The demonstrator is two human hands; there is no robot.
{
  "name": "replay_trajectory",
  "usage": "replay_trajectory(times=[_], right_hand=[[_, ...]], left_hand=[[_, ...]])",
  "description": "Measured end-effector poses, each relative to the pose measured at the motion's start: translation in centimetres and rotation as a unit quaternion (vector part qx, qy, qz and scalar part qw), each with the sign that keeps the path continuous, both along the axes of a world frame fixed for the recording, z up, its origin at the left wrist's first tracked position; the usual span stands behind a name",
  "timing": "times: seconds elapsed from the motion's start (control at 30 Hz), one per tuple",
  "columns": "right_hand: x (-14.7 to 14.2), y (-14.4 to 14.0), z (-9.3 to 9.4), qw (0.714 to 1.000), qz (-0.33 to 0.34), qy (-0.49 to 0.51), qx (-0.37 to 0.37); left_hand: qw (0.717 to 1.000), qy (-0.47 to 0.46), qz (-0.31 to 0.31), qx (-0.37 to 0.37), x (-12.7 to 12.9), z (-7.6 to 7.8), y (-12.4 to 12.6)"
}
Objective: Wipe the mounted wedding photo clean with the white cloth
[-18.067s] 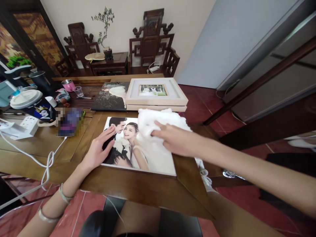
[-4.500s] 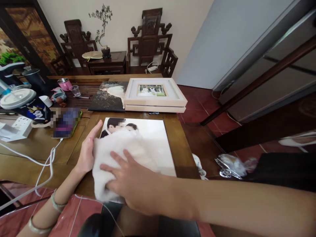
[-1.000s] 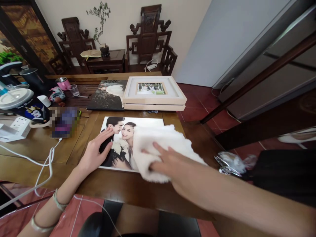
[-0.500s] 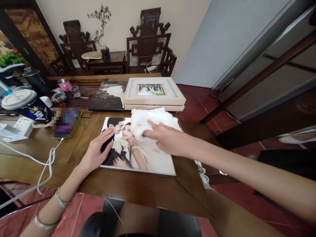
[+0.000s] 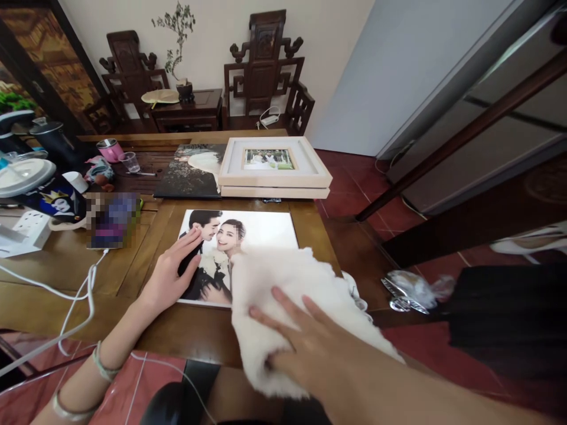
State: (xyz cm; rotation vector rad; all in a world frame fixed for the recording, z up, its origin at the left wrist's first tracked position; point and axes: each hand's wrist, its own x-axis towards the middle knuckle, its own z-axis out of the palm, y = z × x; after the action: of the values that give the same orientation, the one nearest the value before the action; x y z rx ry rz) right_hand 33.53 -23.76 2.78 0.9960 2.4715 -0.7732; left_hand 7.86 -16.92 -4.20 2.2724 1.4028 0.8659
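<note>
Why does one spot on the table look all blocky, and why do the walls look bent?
Head view: the blocky patch beside the left hand has been pixelated, and so has part of the wedding photo. The wide lens bows the door rail at the right edge. Soft, even light leaves the white cloth under the right hand sharp, with no glare.

Fluffy white cloth (image 5: 283,283) covers the flat wedding photo's (image 5: 221,248) near-right part, seemingly overhanging.

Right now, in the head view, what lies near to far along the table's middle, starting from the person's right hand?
right hand → white fluffy cloth → wedding photo print → stacked light wooden frames → carved dark chair against the wall.
</note>
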Motion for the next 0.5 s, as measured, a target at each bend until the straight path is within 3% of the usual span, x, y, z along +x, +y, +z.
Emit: replay_trajectory(times=[0.1,0.17,0.3,0.5], right_hand=[[-0.2,-0.6,0.1,0.998,0.055,-0.004,-0.008],[-0.3,0.3,0.2,0.998,0.052,-0.007,0.029],[-0.1,4.8,-0.1,0.993,0.012,0.033,0.117],[0.1,11.7,-2.0,0.975,-0.045,0.066,0.205]], left_hand=[[1.0,0.004,0.0,0.003,0.0,0.0,0.0],[1.0,0.004,-0.002,0.004,0.0,0.0,0.0],[1.0,0.008,-0.002,0.001,0.0,0.1,0.0],[1.0,0.003,-0.006,0.001,-0.1,0.1,0.0]])
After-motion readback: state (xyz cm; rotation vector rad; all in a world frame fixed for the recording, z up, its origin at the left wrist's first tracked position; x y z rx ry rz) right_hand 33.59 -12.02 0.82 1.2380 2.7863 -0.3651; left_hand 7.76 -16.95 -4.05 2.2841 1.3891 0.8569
